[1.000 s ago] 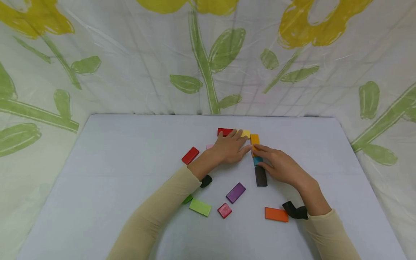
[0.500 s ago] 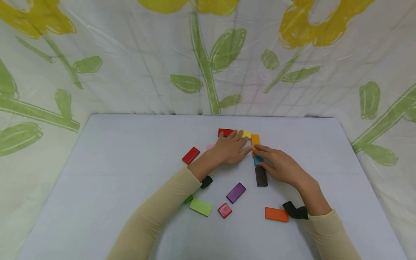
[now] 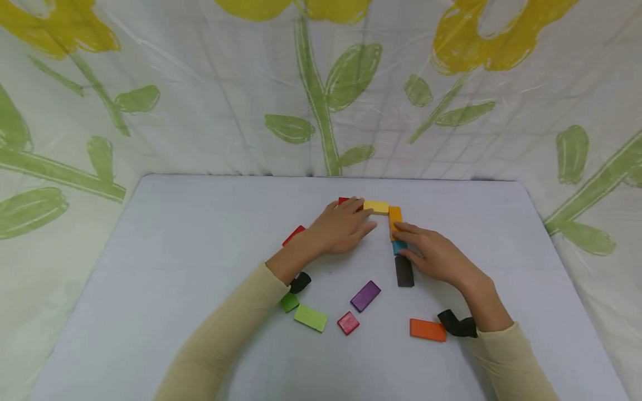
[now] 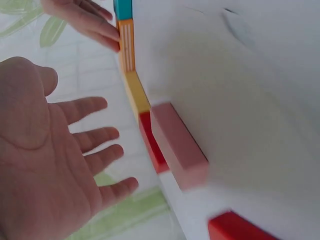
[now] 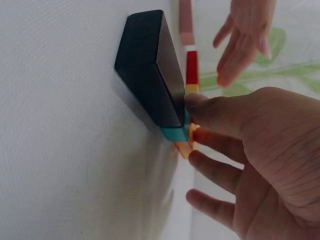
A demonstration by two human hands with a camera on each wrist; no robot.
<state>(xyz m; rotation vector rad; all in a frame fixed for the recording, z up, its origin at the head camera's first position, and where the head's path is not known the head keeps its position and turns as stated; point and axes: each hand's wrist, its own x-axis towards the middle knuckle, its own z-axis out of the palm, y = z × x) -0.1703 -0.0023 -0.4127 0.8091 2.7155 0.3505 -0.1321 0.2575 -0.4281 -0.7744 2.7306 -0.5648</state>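
Nearest us on the white surface [image 3: 175,267] lie an orange block [image 3: 427,329], a small red square [image 3: 348,323], a green block [image 3: 310,317] and a purple block [image 3: 365,296], all apart from the line; beyond them our right hand [image 3: 433,256] rests its fingers against the teal block [image 3: 398,247] and the orange-yellow block [image 3: 394,215], beside the dark block [image 3: 403,271]; a careless nudge could push that row askew; our left hand [image 3: 341,228] hovers spread and holds nothing, and in lowering could knock the yellow block [image 3: 376,207] or the far red block [image 3: 344,201] out of their corner.
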